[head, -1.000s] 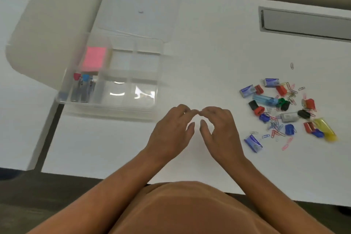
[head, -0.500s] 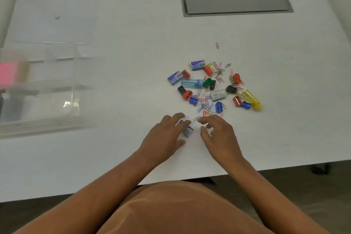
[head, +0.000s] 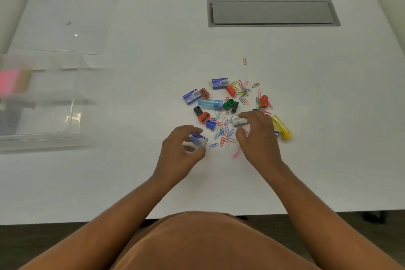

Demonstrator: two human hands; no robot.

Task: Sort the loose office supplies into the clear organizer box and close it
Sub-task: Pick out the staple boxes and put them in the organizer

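A heap of loose supplies lies mid-table: coloured paper clips (head: pixel 223 132), small blue staple boxes (head: pixel 191 96), red, green and blue sharpeners (head: pixel 228 104), a blue tube (head: pixel 210 103) and a yellow tube (head: pixel 281 127). My left hand (head: pixel 179 149) pinches one blue staple box (head: pixel 198 139) at the heap's near left edge. My right hand (head: pixel 257 136) hovers over the heap's right side, fingers curled at a grey staple box (head: pixel 237 120). The clear organizer box (head: pixel 72 103) stands open at the far left, blurred, with pink sticky notes (head: pixel 11 82) inside.
The organizer's clear lid (head: pixel 65 28) lies flat behind it on the white table. A grey cable hatch (head: pixel 271 12) is set into the table at the back right. One red paper clip (head: pixel 244 61) lies apart, behind the heap.
The view swung right, so the organizer slid to the left edge. Both hands reached into the heap; my left hand picked up a blue staple box and my right moved onto the grey one.
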